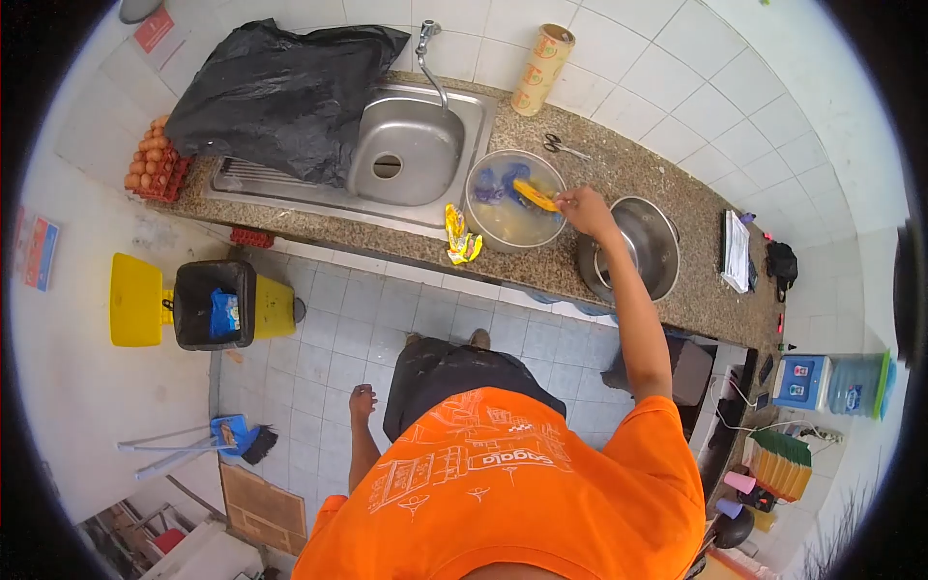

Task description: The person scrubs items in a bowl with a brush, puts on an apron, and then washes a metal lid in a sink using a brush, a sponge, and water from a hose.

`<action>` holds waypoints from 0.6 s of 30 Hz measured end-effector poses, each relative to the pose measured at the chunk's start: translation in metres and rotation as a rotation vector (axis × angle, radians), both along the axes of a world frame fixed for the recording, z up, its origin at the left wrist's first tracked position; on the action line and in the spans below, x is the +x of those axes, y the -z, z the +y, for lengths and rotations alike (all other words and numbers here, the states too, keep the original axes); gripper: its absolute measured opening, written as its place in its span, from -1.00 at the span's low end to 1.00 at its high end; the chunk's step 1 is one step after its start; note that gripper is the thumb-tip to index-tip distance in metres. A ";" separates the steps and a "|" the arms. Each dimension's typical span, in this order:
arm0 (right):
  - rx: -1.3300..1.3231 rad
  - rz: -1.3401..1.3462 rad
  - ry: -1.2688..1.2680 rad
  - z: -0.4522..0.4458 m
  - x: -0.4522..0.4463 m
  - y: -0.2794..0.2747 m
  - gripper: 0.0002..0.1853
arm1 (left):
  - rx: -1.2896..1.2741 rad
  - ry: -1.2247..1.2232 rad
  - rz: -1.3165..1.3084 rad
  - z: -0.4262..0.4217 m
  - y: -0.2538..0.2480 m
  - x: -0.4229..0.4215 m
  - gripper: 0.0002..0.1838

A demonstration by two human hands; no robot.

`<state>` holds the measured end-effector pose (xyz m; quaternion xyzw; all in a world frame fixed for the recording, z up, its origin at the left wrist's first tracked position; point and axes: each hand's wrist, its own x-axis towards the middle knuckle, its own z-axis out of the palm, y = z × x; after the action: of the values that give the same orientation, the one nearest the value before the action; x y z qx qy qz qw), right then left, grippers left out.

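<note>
A long yellow thing (pixel 535 195) is pinched in the fingers of my right hand (pixel 583 208); its exact kind is not clear. Its far end lies over a round, pale see-through bowl (pixel 474 220), inside which something blue and purple (pixel 496 187) shows. On the counter's front edge, left of the bowl, lies a crumpled yellow wrapper (pixel 462 236). Beneath my right forearm stands a deep metal pot (pixel 657 242). Down at my side, away from the counter, hangs my left hand (pixel 362 401), its fingers curled with nothing visible in them.
A black plastic bag (pixel 280 97) covers part of the steel sink (pixel 411 140). Behind the bowl are scissors (pixel 564 147) and an upright roll of wrap (pixel 543 70). Eggs (pixel 152 159) sit far left. An open yellow bin (pixel 274 304) stands on the floor.
</note>
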<state>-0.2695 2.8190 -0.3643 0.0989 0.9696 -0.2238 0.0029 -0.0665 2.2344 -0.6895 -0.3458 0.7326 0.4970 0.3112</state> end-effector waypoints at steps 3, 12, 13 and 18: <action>-0.163 -0.058 0.056 0.003 -0.001 0.009 -0.76 | -0.007 0.019 0.020 -0.003 -0.001 -0.002 -0.70; 0.149 0.010 -0.037 -0.037 0.029 -0.021 -0.81 | 0.033 -0.038 -0.025 -0.004 0.000 0.009 -0.70; 0.145 0.011 -0.026 -0.041 0.030 -0.019 -0.81 | 0.107 -0.041 -0.004 -0.008 0.010 0.013 -0.71; 0.338 0.013 -0.011 -0.058 0.027 -0.008 -0.84 | 0.009 0.536 0.231 -0.031 0.063 0.011 -0.67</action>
<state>-0.2421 2.7605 -0.3561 0.0912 0.9940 -0.0580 -0.0186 -0.0558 2.2033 -0.7520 -0.0796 0.8263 0.4361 0.3475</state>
